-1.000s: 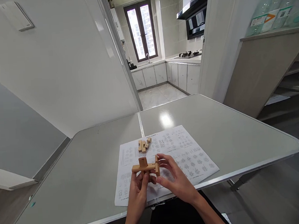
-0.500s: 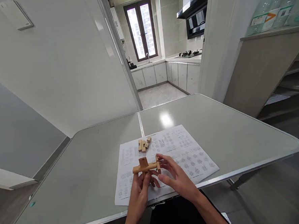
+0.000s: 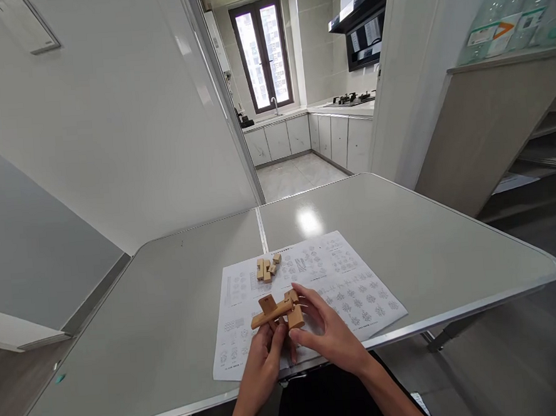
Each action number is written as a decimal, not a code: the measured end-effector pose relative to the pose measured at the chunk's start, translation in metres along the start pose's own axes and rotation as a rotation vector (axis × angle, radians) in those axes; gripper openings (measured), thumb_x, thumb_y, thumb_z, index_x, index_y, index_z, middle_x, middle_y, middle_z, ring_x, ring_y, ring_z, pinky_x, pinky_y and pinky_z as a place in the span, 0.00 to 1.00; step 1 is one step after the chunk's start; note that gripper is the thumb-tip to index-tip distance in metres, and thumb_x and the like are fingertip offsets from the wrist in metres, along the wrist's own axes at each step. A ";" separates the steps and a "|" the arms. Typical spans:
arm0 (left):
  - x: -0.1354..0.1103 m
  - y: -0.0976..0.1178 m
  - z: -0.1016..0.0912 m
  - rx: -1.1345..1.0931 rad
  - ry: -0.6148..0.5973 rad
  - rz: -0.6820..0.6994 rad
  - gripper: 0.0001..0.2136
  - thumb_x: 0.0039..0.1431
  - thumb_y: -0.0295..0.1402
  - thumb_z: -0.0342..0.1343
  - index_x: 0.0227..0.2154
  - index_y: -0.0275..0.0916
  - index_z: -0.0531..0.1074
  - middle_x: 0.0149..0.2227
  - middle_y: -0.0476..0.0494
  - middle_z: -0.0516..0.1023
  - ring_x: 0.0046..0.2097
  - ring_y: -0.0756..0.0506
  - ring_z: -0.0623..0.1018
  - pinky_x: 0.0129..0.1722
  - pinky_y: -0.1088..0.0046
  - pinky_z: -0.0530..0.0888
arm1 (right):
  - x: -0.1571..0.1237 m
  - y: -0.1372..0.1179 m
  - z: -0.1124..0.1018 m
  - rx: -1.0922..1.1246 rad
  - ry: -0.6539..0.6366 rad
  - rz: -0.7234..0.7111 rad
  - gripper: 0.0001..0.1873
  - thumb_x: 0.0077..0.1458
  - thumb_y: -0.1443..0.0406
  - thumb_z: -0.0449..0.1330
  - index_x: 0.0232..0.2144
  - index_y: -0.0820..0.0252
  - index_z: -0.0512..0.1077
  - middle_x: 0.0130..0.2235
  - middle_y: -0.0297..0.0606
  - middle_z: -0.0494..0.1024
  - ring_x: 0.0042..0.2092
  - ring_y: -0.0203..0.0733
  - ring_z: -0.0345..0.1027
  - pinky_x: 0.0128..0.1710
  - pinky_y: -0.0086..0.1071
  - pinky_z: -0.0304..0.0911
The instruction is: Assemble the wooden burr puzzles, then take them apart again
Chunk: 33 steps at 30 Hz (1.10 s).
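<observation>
My left hand [image 3: 263, 359] grips from below a partly joined wooden puzzle [image 3: 271, 311] of crossed light-brown bars, held just above a printed sheet [image 3: 339, 279]. My right hand [image 3: 326, 330] pinches a short wooden block [image 3: 295, 317] at the puzzle's right end, thumb under it and fingers curled over. A small heap of loose wooden pieces [image 3: 266, 268] lies on the sheet, a little beyond the puzzle.
The sheet lies on a grey folding table [image 3: 402, 238] with a seam down its middle and a rounded metal rim. A white wall stands at the left, a wooden shelf unit [image 3: 499, 125] at the right, and a kitchen doorway beyond.
The puzzle has tilted, its left end lower now. The piece in my right hand has turned from upright to angled against the puzzle's right end. Both hands shifted slightly.
</observation>
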State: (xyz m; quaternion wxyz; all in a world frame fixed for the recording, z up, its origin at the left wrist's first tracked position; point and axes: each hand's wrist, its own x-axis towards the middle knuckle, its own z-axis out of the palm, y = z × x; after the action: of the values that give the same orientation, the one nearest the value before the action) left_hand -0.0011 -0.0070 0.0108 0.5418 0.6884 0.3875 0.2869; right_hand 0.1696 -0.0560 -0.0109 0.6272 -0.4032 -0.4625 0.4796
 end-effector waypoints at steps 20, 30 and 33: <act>-0.001 -0.008 0.002 -0.065 0.017 -0.035 0.19 0.69 0.52 0.53 0.33 0.40 0.68 0.28 0.51 0.69 0.28 0.49 0.68 0.31 0.73 0.69 | -0.002 0.003 -0.001 0.096 -0.007 0.062 0.38 0.54 0.64 0.71 0.64 0.50 0.63 0.65 0.42 0.71 0.64 0.50 0.68 0.68 0.48 0.60; -0.005 -0.014 0.005 -0.152 0.157 -0.090 0.23 0.66 0.58 0.52 0.44 0.41 0.65 0.27 0.58 0.55 0.25 0.52 0.57 0.24 0.78 0.59 | -0.004 0.000 0.002 0.021 -0.009 0.118 0.42 0.52 0.67 0.70 0.66 0.50 0.61 0.66 0.43 0.69 0.65 0.51 0.67 0.69 0.51 0.59; -0.006 -0.011 0.006 -0.193 0.185 -0.107 0.23 0.66 0.59 0.51 0.39 0.41 0.65 0.26 0.58 0.55 0.25 0.52 0.55 0.23 0.79 0.57 | -0.004 0.001 0.001 -0.011 -0.026 0.111 0.41 0.53 0.67 0.70 0.66 0.50 0.61 0.66 0.43 0.69 0.65 0.51 0.66 0.69 0.51 0.58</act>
State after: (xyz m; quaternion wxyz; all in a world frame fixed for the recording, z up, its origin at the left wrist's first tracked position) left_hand -0.0023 -0.0136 -0.0015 0.5819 0.5821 0.4426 0.3559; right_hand 0.1679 -0.0598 -0.0119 0.5915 -0.4255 -0.4501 0.5163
